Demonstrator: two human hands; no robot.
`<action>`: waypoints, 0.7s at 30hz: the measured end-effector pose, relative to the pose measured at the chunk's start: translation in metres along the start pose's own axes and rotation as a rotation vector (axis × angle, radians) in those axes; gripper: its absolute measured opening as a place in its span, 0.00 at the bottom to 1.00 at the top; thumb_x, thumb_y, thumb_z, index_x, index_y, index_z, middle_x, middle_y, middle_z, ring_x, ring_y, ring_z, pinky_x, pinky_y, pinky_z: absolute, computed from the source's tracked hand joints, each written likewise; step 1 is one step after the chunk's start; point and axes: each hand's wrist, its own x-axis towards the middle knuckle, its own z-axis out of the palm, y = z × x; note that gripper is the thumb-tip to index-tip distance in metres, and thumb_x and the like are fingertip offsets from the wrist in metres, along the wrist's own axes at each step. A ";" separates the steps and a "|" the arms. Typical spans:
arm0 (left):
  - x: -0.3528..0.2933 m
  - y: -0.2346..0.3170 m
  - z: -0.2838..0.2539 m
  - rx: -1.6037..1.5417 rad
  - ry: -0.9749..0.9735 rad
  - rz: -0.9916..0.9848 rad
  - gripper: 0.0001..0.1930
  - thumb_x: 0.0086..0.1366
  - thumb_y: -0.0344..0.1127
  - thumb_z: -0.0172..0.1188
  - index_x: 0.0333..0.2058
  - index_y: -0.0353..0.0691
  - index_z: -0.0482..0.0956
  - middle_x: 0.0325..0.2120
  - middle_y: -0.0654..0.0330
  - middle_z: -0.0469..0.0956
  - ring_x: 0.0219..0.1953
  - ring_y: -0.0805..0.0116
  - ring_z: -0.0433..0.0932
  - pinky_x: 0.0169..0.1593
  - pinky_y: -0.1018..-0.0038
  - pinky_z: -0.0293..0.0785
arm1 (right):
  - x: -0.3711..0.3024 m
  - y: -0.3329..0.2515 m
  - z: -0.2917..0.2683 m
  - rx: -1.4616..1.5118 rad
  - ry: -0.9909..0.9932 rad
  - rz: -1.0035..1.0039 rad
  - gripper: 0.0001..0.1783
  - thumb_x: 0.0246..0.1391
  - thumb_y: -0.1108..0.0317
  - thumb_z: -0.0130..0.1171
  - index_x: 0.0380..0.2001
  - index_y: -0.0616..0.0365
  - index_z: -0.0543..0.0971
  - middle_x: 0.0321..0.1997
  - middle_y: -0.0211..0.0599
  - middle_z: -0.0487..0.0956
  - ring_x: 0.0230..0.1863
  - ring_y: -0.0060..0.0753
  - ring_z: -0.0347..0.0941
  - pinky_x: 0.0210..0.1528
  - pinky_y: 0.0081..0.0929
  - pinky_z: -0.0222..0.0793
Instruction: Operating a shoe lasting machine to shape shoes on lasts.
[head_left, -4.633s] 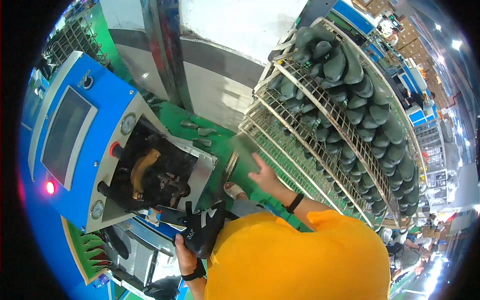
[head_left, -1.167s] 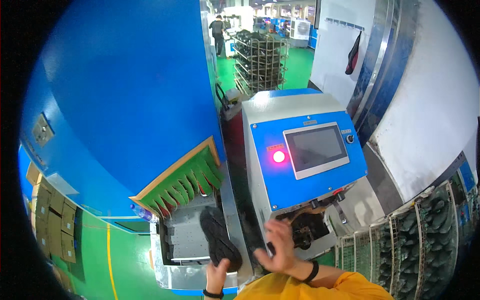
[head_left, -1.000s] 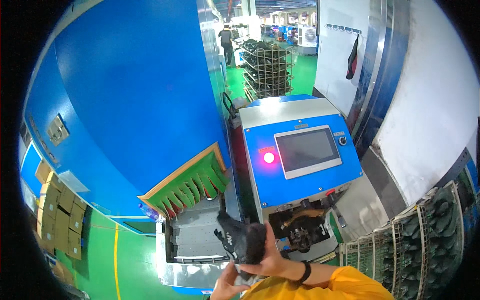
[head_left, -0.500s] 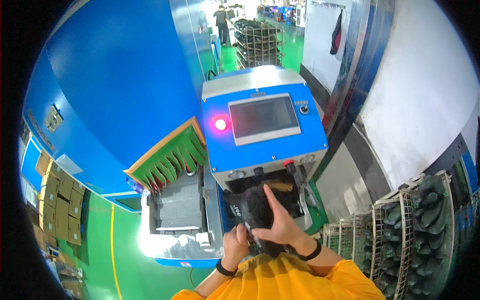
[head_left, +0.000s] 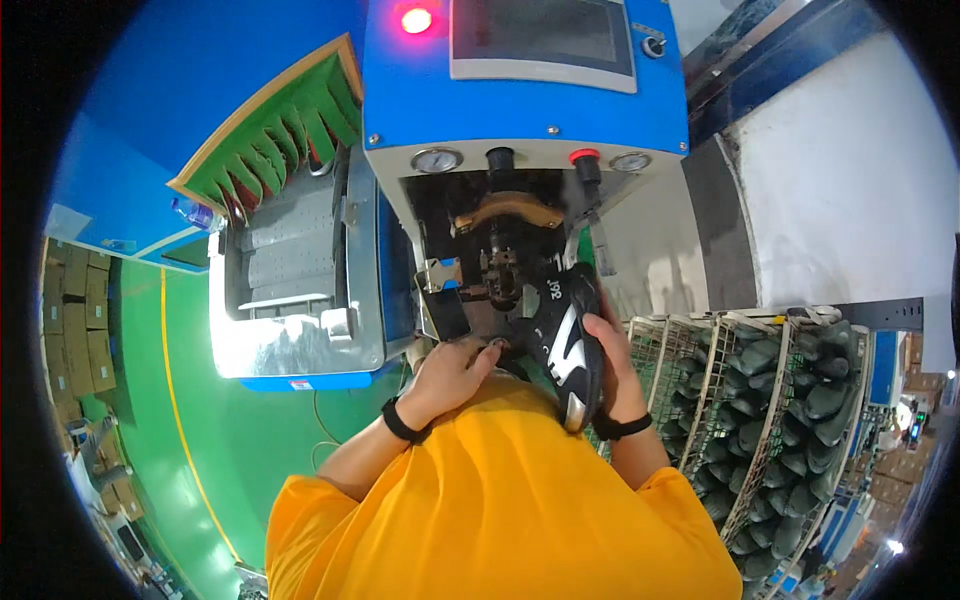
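Observation:
A black shoe (head_left: 578,340) with white and silver side panels and a white marking is tilted on its side in front of the machine's opening. My right hand (head_left: 618,365) is closed round its sole side. To the left, my left hand (head_left: 450,378) has its fingers curled together, the tips at dark material beside the shoe; what they pinch is hidden. Just beyond both hands, inside the machine (head_left: 530,105), are a metal clamp mechanism (head_left: 500,275) and a curved brown pad (head_left: 510,210).
Left of the machine stands a conveyor (head_left: 290,250) with a green strip curtain (head_left: 285,145). The machine front carries a lit red lamp (head_left: 416,20), a screen (head_left: 545,35) and gauges. At right is a wire rack (head_left: 715,400) of dark shoe-shaped pieces. Cartons (head_left: 85,320) stand far left.
My view has tipped down toward the hands. The shoe has turned so its white-and-silver side shows. My right hand has shifted to its right side, and my left hand has moved apart to the left.

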 end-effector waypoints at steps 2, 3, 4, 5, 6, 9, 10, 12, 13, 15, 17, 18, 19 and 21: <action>0.000 -0.014 0.002 -0.022 0.054 0.023 0.20 0.68 0.45 0.49 0.31 0.33 0.79 0.23 0.52 0.80 0.29 0.54 0.81 0.35 0.66 0.74 | 0.011 -0.014 0.021 -0.396 0.006 -0.126 0.45 0.50 0.69 0.63 0.70 0.58 0.56 0.63 0.41 0.70 0.59 0.32 0.70 0.60 0.27 0.64; 0.001 -0.018 0.000 -0.140 0.027 -0.040 0.19 0.69 0.45 0.50 0.31 0.32 0.79 0.23 0.53 0.80 0.29 0.57 0.81 0.36 0.67 0.74 | 0.014 -0.023 0.030 -0.557 -0.006 -0.099 0.47 0.50 0.69 0.65 0.71 0.57 0.54 0.63 0.42 0.70 0.59 0.31 0.69 0.60 0.26 0.63; 0.000 -0.023 -0.002 -0.258 -0.001 -0.104 0.19 0.69 0.44 0.50 0.31 0.32 0.79 0.23 0.54 0.80 0.29 0.60 0.80 0.36 0.68 0.74 | 0.024 -0.020 0.032 -0.682 -0.023 -0.148 0.48 0.49 0.69 0.66 0.71 0.56 0.54 0.63 0.42 0.71 0.58 0.30 0.70 0.59 0.26 0.65; 0.003 -0.026 -0.006 -0.375 -0.031 -0.156 0.18 0.69 0.44 0.50 0.31 0.32 0.78 0.24 0.55 0.81 0.30 0.63 0.80 0.37 0.70 0.74 | 0.035 -0.020 0.037 -0.810 -0.037 -0.206 0.48 0.49 0.68 0.66 0.71 0.55 0.54 0.62 0.42 0.71 0.57 0.29 0.71 0.58 0.27 0.66; 0.005 -0.024 -0.013 -0.418 -0.050 -0.168 0.18 0.69 0.43 0.49 0.30 0.32 0.78 0.25 0.59 0.80 0.31 0.70 0.79 0.38 0.72 0.73 | 0.042 -0.021 0.044 -0.841 -0.017 -0.187 0.48 0.49 0.68 0.66 0.71 0.55 0.55 0.62 0.43 0.71 0.56 0.30 0.71 0.57 0.27 0.66; 0.005 -0.033 -0.024 -0.426 0.008 -0.188 0.17 0.70 0.41 0.48 0.32 0.31 0.77 0.25 0.59 0.80 0.31 0.71 0.79 0.38 0.73 0.74 | 0.065 -0.027 0.071 -1.030 0.005 -0.110 0.47 0.48 0.64 0.67 0.70 0.51 0.57 0.61 0.48 0.72 0.55 0.37 0.74 0.56 0.29 0.68; 0.006 -0.040 -0.027 -0.463 0.019 -0.200 0.17 0.69 0.40 0.48 0.32 0.31 0.77 0.25 0.59 0.80 0.30 0.71 0.79 0.38 0.74 0.74 | 0.073 -0.031 0.081 -1.159 -0.004 -0.067 0.47 0.48 0.61 0.67 0.70 0.49 0.57 0.60 0.52 0.73 0.54 0.41 0.75 0.55 0.31 0.68; 0.007 -0.060 -0.028 -0.533 0.040 -0.232 0.16 0.69 0.38 0.48 0.32 0.31 0.77 0.25 0.59 0.79 0.30 0.70 0.78 0.38 0.75 0.74 | 0.091 -0.027 0.092 -1.366 -0.024 0.072 0.49 0.48 0.53 0.65 0.71 0.45 0.55 0.60 0.58 0.71 0.57 0.51 0.72 0.56 0.38 0.68; 0.007 -0.066 -0.027 -0.622 0.046 -0.264 0.15 0.69 0.38 0.48 0.33 0.31 0.77 0.25 0.58 0.79 0.30 0.70 0.78 0.38 0.74 0.74 | 0.099 -0.022 0.093 -1.452 -0.044 0.168 0.51 0.48 0.48 0.64 0.72 0.42 0.52 0.61 0.62 0.69 0.60 0.58 0.68 0.57 0.43 0.66; 0.003 -0.080 -0.032 -0.785 0.074 -0.335 0.14 0.68 0.37 0.49 0.33 0.31 0.77 0.24 0.58 0.79 0.29 0.70 0.78 0.37 0.74 0.74 | 0.110 -0.009 0.098 -1.586 -0.071 0.199 0.51 0.50 0.45 0.60 0.72 0.42 0.48 0.65 0.61 0.66 0.68 0.65 0.54 0.64 0.52 0.58; 0.000 -0.096 -0.033 -0.870 0.085 -0.389 0.13 0.67 0.36 0.50 0.34 0.32 0.77 0.24 0.57 0.79 0.28 0.69 0.78 0.37 0.74 0.75 | 0.118 0.001 0.098 -1.662 -0.048 0.127 0.51 0.51 0.44 0.59 0.73 0.41 0.47 0.66 0.64 0.62 0.71 0.71 0.48 0.66 0.57 0.56; 0.001 -0.101 -0.034 -0.915 0.099 -0.412 0.12 0.67 0.36 0.50 0.34 0.32 0.77 0.24 0.57 0.79 0.28 0.69 0.78 0.36 0.73 0.75 | 0.121 0.002 0.099 -1.680 -0.031 0.065 0.51 0.51 0.44 0.60 0.73 0.41 0.47 0.66 0.67 0.61 0.70 0.71 0.50 0.64 0.57 0.59; 0.000 -0.106 -0.036 -0.928 0.122 -0.413 0.12 0.67 0.36 0.50 0.34 0.31 0.76 0.24 0.57 0.79 0.27 0.69 0.78 0.36 0.73 0.75 | 0.125 0.004 0.101 -1.695 -0.015 0.002 0.51 0.51 0.44 0.60 0.72 0.41 0.47 0.66 0.70 0.60 0.69 0.71 0.52 0.62 0.56 0.62; 0.001 -0.112 -0.041 -0.941 0.153 -0.418 0.12 0.67 0.35 0.51 0.34 0.31 0.76 0.24 0.57 0.79 0.26 0.68 0.78 0.35 0.73 0.75 | 0.127 0.011 0.099 -1.573 0.093 0.065 0.50 0.51 0.45 0.60 0.72 0.41 0.47 0.65 0.78 0.57 0.67 0.74 0.54 0.57 0.57 0.67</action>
